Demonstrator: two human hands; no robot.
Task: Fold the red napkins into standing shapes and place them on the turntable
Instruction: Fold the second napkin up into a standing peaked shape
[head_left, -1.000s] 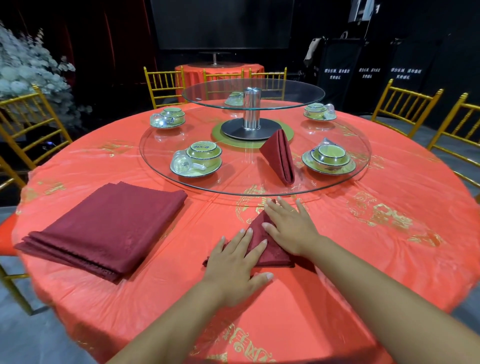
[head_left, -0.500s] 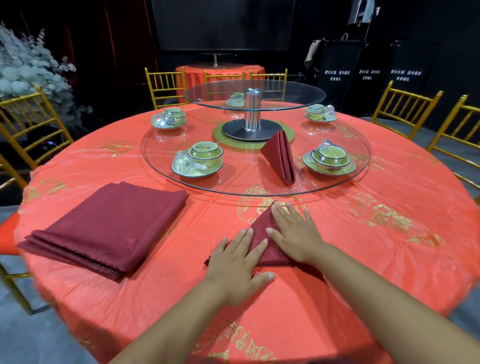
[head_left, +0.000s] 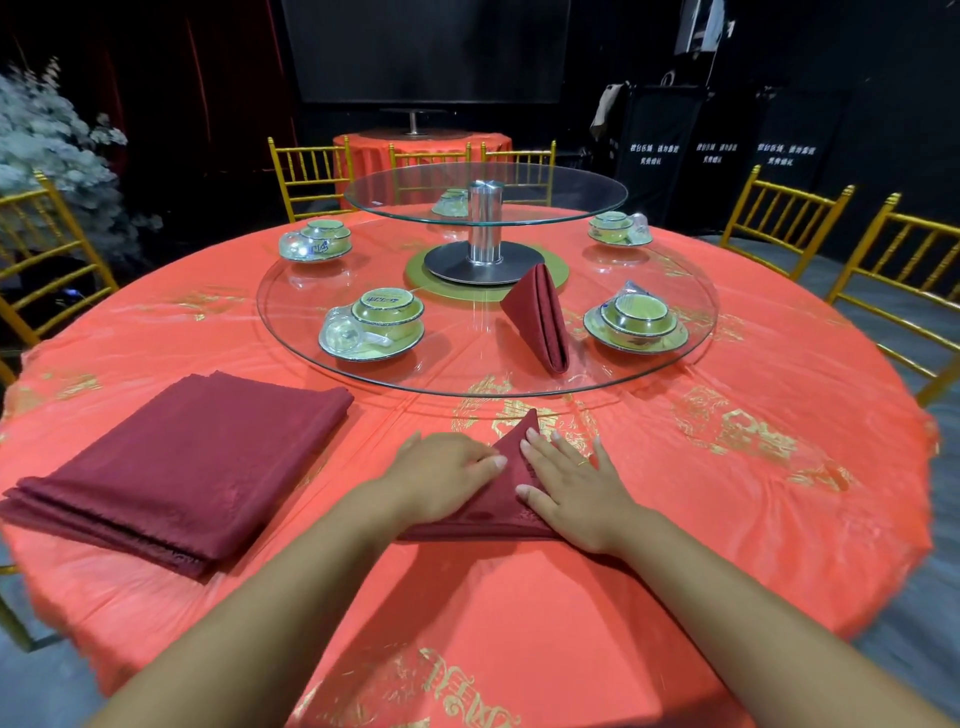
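A dark red napkin (head_left: 501, 493), folded into a triangle with its tip pointing away from me, lies flat on the red tablecloth just before the glass turntable (head_left: 467, 374). My left hand (head_left: 441, 475) presses flat on its left half. My right hand (head_left: 571, 486) presses flat on its right half, fingers spread. Neither hand grips the cloth. One folded napkin (head_left: 537, 317) stands upright on the turntable, right of centre. A stack of flat red napkins (head_left: 187, 462) lies on the table to my left.
Several green cup-and-saucer sets (head_left: 376, 325) (head_left: 639, 319) sit on the turntable around a metal post (head_left: 485, 228) that carries a smaller upper glass disc (head_left: 571, 200). Gold chairs (head_left: 784, 218) ring the round table. White flowers (head_left: 47, 156) stand at far left.
My left hand has slid forward and up along the napkin's left side, now level with the right hand. The right hand has stayed about where it was.
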